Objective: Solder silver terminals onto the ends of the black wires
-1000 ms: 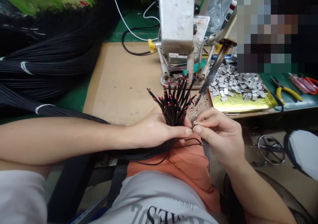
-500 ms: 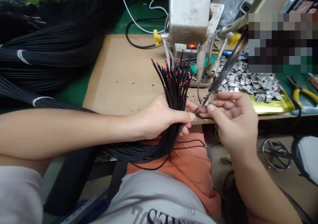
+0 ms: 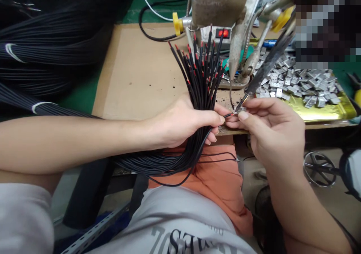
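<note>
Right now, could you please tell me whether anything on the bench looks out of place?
Dark specks litter the tan bench board below the machine base, looking like spilled debris, unlike the bare board further left.

A wiring workshop, with a bench machine (image 3: 218, 2), bundled black cables (image 3: 42, 51) and metal parts (image 3: 307, 92).

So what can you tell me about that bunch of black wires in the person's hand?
The wires form a thick bundle of thin black cables, glossy like plastic insulation. Their upper ends fan out, most with a small red band near the tip. The left hand clamps the bundle midway, and below it the lengths droop in loose loops over an orange cloth. One wire end pokes out towards a small metal piece pinched by the right hand.
</note>
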Demonstrator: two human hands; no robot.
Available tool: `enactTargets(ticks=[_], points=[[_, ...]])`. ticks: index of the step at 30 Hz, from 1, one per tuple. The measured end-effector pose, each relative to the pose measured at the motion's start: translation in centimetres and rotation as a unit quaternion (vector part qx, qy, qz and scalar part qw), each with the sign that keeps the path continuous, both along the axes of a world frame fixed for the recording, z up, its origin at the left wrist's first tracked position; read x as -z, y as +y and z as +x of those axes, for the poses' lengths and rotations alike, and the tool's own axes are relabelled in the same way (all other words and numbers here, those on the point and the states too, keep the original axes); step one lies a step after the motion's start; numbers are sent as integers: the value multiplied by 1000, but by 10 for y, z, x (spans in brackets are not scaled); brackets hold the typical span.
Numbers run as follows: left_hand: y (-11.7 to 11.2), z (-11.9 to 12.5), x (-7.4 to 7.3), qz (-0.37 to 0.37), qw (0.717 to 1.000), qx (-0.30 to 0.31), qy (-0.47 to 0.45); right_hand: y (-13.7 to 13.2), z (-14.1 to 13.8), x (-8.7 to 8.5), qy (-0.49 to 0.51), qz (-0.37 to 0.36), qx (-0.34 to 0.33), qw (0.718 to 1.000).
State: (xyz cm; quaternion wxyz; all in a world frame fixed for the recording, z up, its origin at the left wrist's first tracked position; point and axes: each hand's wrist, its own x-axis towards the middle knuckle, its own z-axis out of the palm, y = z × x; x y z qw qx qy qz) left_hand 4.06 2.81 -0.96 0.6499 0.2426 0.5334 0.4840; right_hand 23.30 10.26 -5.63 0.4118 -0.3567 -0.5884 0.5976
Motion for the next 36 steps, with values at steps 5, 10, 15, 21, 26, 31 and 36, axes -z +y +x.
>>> enactTargets(ticks=[5,10,15,21,26,31,36], points=[[1,-1,1,6,1000,-2,5,-2,-1,0,0,26,-1,1000],[3,-1,1,10,1000,-3,6,-3,-2,0,-12,35,5,999],[5,-1,-1,3,1000,-6,14,-3,-3,-2,-2,20,-5,1000],[5,-1,-1,5,1000,-6,1,-3,-2,-2,8,13,-8,1000],[6,-1,-1,-4,1000,-11,4,-3,-3,-3,19,7,-3,1000],[6,-2,0,9,1000,-1,1,-3,-3,-2,7,12,1,1000],[6,-1,1,6,1000,-5,3,-4,-3,-1,8,20,1,1000]])
